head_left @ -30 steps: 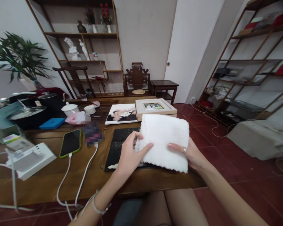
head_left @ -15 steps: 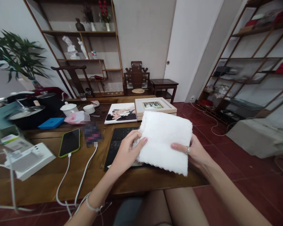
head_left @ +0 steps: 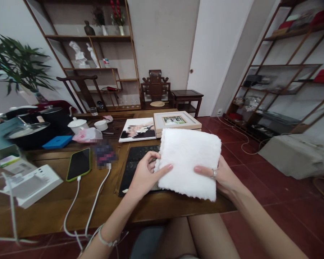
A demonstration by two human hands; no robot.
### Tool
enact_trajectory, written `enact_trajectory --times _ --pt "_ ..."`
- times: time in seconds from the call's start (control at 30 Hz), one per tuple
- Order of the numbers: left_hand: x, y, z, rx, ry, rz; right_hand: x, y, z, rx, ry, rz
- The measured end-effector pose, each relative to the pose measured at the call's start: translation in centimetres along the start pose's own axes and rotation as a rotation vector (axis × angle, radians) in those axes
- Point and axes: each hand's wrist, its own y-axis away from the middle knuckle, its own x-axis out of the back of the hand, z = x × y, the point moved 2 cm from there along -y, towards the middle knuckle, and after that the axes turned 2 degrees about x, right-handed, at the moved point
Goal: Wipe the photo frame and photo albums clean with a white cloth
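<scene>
A white fluffy cloth (head_left: pixel 188 154), folded into a rough square, is held up above the table's front edge. My left hand (head_left: pixel 148 172) grips its left side, thumb on the front and fingers curled at the edge. On the right, my right hand (head_left: pixel 221 174), with a ring, pinches the cloth with its thumb in front; its other fingers are mostly hidden behind. Beneath and behind the cloth lies a dark flat panel (head_left: pixel 132 162), partly covered from view.
On the wooden table (head_left: pixel 97 208) are a phone (head_left: pixel 79 164) with a white cable, a white box (head_left: pixel 37 185), a blue box (head_left: pixel 57 141), a lidded pot (head_left: pixel 29 131), a teapot (head_left: pixel 78 125), a photo print (head_left: pixel 137 130) and a picture frame (head_left: pixel 178 120).
My left thumb has slid slightly further right over the cloth. Both hands keep their hold, and the cloth is nearly in the same place.
</scene>
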Motion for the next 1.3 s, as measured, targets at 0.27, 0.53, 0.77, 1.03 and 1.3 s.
enact_trajectory --times 0.27,0.53,0.77,1.03,1.3 --pt "-0.1 0.5 0.7 0.013 -0.187 -0.046 0.3 -0.1 0.1 0.044 0.058 -0.072" --pt "-0.3 0.6 1.0 -0.077 -0.246 -0.079 0.3 0.0 -0.1 0.086 0.116 -0.065" --pt "-0.3 1.3 2.1 -0.341 -0.532 0.16 0.7 -0.1 -1.2 0.058 0.243 -0.105" --pt "0.0 1.0 2.5 -0.239 -0.237 0.033 0.1 -0.2 -1.8 0.105 0.251 -0.034" --pt "-0.8 0.3 0.3 0.056 -0.045 -0.063 0.3 -0.5 -2.6 0.143 0.472 -0.184"
